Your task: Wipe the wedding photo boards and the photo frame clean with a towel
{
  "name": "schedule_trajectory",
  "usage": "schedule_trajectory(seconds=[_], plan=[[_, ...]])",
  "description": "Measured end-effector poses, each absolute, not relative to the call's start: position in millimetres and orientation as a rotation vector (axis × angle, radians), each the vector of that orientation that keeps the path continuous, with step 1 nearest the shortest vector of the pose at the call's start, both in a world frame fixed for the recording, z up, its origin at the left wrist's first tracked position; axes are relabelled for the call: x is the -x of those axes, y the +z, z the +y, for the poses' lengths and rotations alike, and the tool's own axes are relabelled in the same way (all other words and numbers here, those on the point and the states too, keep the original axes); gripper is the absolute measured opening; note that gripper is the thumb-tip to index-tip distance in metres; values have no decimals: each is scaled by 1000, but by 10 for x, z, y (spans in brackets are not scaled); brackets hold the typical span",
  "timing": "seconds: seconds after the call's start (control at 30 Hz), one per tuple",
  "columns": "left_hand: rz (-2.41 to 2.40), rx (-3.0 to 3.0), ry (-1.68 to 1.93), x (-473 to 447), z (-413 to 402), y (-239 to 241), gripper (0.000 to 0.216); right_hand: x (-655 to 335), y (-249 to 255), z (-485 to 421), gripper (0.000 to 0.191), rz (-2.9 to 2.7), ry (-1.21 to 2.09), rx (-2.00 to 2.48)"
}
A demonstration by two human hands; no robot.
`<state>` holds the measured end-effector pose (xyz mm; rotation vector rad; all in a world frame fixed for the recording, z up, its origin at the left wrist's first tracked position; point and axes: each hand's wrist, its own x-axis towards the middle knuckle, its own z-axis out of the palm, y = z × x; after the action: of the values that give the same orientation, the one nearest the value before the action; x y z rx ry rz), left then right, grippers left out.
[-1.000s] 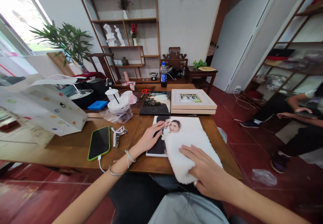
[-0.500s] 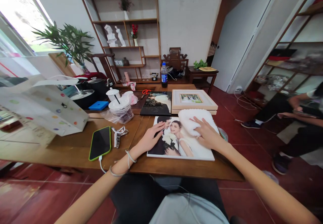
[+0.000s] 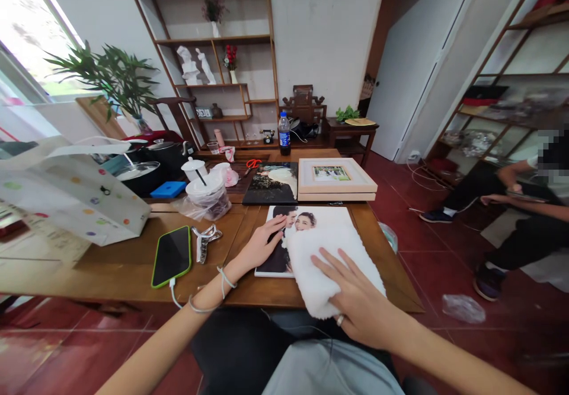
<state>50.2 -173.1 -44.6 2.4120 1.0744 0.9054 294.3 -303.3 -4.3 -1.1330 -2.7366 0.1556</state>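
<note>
Wooden desk (image 3: 133,264): left hand (image 3: 260,247) is lying flat, fingers spread, steadying photo print (image 3: 278,238); right hand (image 3: 355,300) is pressing, palm open, on white cloth (image 3: 320,258).

Both forearms are bare to the frame's lower edge. Behind the left hand (image 3: 260,247), two thin silvery bangles (image 3: 225,276) circle the wrist, lower middle of the frame. The right hand (image 3: 355,303) wears a slim silver ring (image 3: 340,320) on one finger. At bottom centre show black trousers (image 3: 235,347) and a pale grey-blue garment (image 3: 329,374).
</note>
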Motion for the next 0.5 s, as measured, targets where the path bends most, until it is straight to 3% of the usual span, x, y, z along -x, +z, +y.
schedule_trajectory(seconds=[0.13, 0.5], plan=[[1063, -2406, 913, -502, -1722, -455, 37, -2997, -69, -2624, 31, -2684, 138, 1101], [1074, -2386, 885, -494, -1725, -448, 38, -3378, -127, -1890, 29, -2504, -72, 1254]])
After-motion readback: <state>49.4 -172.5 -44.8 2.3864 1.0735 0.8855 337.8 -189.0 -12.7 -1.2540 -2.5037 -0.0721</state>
